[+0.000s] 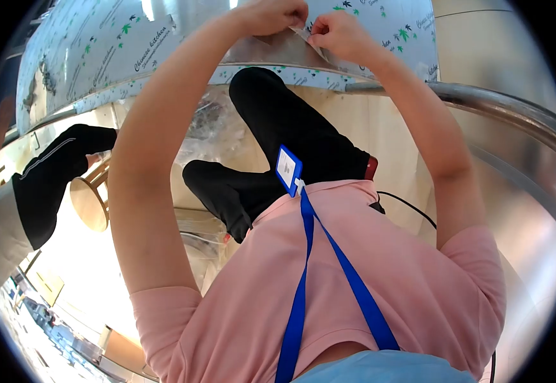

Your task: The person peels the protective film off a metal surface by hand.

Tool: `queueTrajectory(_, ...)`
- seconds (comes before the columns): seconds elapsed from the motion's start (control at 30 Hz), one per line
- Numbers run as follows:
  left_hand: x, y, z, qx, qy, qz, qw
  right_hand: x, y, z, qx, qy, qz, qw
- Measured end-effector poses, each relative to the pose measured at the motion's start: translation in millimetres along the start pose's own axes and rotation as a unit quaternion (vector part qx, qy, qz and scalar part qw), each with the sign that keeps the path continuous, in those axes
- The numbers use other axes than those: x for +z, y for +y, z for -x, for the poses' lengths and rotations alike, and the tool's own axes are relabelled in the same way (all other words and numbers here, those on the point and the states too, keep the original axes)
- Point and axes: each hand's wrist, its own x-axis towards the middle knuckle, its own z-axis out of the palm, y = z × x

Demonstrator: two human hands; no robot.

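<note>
So from my end of the link I've got both bare hands up at the far side, fingers bent and pretty close together. The left hand [276, 16] has its fingertips pinched on the near-left end of a thin, whitish, partly see-through strip [310, 42]. The right hand [342, 37] has it between thumb and forefinger, just to the right. The strip slants down and right below the fingertips, lying over a bare-looking shiny patch; can't tell if it's film or tape.

Under and around the fingers is a big panel in pale blue film [108, 57], printed with green leaves and dark lettering, I can make out "kitchen". Its front edge runs just below the hands, and right of them a round shiny metal tube [508, 107] curves toward me.

Nearer me than the fingers I see bent legs in black trousers [303, 124], a blue-framed badge [289, 170] on a flat blue lanyard [362, 290], and a pink short-sleeved shirt [335, 255]. Crumpled clear plastic [209, 127] is below and left of the left hand. Well off to the left there's a round wooden stool [89, 204] beside another person's black-clad leg [51, 175], well apart from my hands.
</note>
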Motion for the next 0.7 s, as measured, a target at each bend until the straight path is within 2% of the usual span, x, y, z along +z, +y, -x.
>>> queueTrajectory(0.07, -8.7, 2.3, -3.1, -0.007, 0.014, 0.063, 0.998, -0.6, -0.8, 1.2, 0.009, 0.0, 0.009, 1.0)
queueTrajectory(0.2, -14.5, 21.2, 0.4, -0.109, -0.021, 0.147, 0.983, 5.3, 2.0, -5.5, -0.003, 0.01, 0.073, 0.997)
queueTrajectory(0.3, -26.6, 49.1, 12.2, 0.03, -0.075, -0.035, 0.996, -7.9, -2.7, -3.2, -0.008, 0.114, -0.046, 0.992)
queueTrajectory(0.4, -6.8, 31.1, -7.6, -0.016, -0.159, -0.059, 0.985, -27.1, -21.2, 9.9, -0.016, 0.056, 0.049, 0.997)
queueTrajectory(0.5, -1.4, 25.6, -9.8, -0.013, -0.137, -0.056, 0.989, -15.4, -3.5, 22.7, -0.044, 0.038, 0.092, 0.994)
queueTrajectory(0.6, 0.6, 22.0, -2.8, 0.036, -0.087, -0.051, 0.994, -1.9, -21.6, 29.8, 0.008, 0.029, 0.158, 0.987)
queueTrajectory(0.7, 4.3, 17.8, -0.3, 0.073, -0.058, -0.057, 0.994, 9.9, -10.2, 19.6, 0.01, 0.026, 0.146, 0.989)
